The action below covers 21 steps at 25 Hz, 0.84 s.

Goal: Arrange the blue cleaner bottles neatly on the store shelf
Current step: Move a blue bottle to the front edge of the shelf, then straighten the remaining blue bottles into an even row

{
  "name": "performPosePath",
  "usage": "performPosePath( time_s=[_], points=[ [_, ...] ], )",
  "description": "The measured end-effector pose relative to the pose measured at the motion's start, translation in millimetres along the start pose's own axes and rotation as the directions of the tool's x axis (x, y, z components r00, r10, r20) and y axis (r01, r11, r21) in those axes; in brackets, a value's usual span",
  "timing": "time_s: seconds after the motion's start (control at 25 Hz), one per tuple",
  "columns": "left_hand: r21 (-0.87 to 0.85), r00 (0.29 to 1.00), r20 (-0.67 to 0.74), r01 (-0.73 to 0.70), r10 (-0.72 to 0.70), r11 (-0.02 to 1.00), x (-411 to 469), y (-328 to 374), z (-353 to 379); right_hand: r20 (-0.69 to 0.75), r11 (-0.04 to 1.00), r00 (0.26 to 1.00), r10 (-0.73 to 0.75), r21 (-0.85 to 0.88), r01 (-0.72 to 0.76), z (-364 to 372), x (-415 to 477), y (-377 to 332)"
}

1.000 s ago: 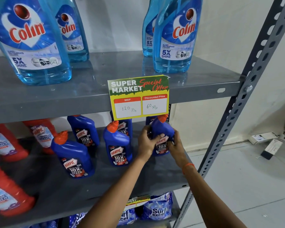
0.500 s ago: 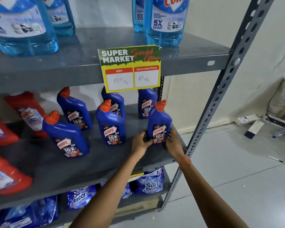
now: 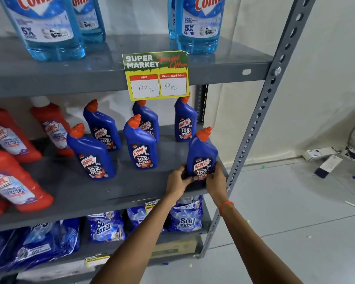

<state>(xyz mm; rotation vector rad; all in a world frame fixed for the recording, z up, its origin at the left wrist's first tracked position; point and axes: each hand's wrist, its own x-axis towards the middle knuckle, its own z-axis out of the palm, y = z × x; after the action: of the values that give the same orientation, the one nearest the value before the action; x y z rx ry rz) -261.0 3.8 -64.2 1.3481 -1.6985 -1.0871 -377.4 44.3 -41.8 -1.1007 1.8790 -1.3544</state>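
My left hand (image 3: pixel 177 179) and right hand (image 3: pixel 215 179) are both on the same blue bottle (image 3: pixel 202 154), one at each side of its base. The left is cupped with the fingers (image 3: pixel 183 174) curled round the lower left edge of the label, partly closed rather than flat. The right presses on the lower right side, its fingers (image 3: pixel 213 171) bent over the label's corner and the thumb lying along the front. Between them the bottle is clasped low down; its upper body and orange cap (image 3: pixel 203 133) are free. An orange band (image 3: pixel 225 204) circles my right wrist.

The bottle stands upright at the front right corner of the middle shelf (image 3: pixel 131 193), close to the slotted post (image 3: pixel 260 119). I cannot tell whether its bottom is resting on the shelf or just off it, since my hands hide it.

Five other blue bottles are on the same shelf, untouched: one at front left (image 3: pixel 90 154), one in the middle (image 3: pixel 140 146), and three behind at (image 3: pixel 103 128), (image 3: pixel 148 117) and (image 3: pixel 184 121). Red bottles (image 3: pixel 12 181) fill the left end. A price card (image 3: pixel 156 75) hangs from the shelf above, where pale blue bottles (image 3: pixel 199 23) stand.
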Motion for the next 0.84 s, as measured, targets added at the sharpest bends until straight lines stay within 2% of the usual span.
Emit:
performPosePath(
  time_s=[0.36, 0.44, 0.52, 0.6, 0.68, 0.72, 0.76, 0.84],
  points=[
    [0.02, 0.999, 0.033, 0.021, -0.022, 1.0, -2.1, 6.5, -2.1, -0.097, 0.987, 0.99, 0.107, 0.128, -0.094, 18.6, 1.3, 0.6],
    [-0.03, 0.998, 0.062, 0.03, -0.028, 0.999, -5.8, 10.4, -7.2, -0.197, 0.985, 0.978, 0.065, 0.173, -0.031, 22.4, -5.0, -3.9],
    [-0.051, 0.999, 0.037, -0.009, 0.011, 0.999, -13.2, 16.2, -15.9, -0.36, 0.98, 0.931, -0.064, 0.151, 0.126, 25.9, -16.3, -19.3],
    [-0.013, 0.99, -0.1, -0.101, 0.1, 0.995, -25.4, 27.6, -32.0, -0.445, 0.945, 0.857, -0.26, 0.063, 0.32, 34.0, -29.8, -41.9],
    [0.0, 0.939, -0.295, -0.186, 0.178, 0.983, -29.9, 36.0, -52.4, -0.418, 0.855, 0.767, -0.487, -0.049, 0.516, 49.5, -41.6, -66.7],
    [0.039, 0.89, -0.4, -0.22, 0.217, 0.975, -28.5, 39.1, -63.5, -0.373, 0.8, 0.727, -0.576, -0.077, 0.595, 59.0, -44.3, -76.7],
    [0.106, 0.835, -0.483, -0.244, 0.265, 0.964, -20.8, 33.6, -74.3, -0.314, 0.77, 0.718, -0.621, -0.075, 0.634, 70.8, -43.2, -82.8],
    [0.137, 0.759, -0.579, -0.268, 0.296, 0.954, -4.6, 19.0, -98.2, -0.136, 0.807, 0.797, -0.589, -0.039, 0.589, 97.6, -33.7, -83.1]
  ],
)
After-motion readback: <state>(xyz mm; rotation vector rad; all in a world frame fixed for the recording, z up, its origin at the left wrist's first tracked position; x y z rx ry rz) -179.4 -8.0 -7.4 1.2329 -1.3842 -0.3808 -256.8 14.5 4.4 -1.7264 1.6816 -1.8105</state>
